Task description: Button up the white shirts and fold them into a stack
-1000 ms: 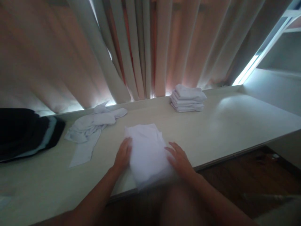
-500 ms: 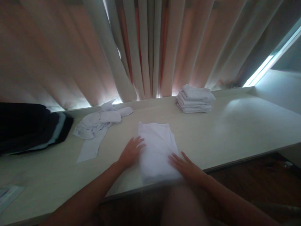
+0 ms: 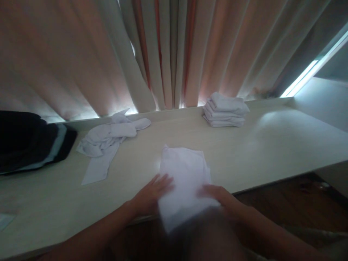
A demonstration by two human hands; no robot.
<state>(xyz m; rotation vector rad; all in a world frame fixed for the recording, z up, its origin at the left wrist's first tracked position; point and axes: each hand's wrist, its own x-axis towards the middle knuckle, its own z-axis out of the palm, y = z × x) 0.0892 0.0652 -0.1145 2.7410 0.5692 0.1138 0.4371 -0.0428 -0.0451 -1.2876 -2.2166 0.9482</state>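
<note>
White cloth (image 3: 185,181) — folded, overhanging the table's edge (image 3: 272,183).

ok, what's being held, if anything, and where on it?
Can't tell: left hand is at the cloth's left edge, right hand at its right edge, but blur hides any grip.

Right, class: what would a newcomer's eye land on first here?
Probably the bright white folded cloth at the counter's near edge, between two hands. Then the tall pinkish curtains glowing behind, and the dark pile at far left.
</note>
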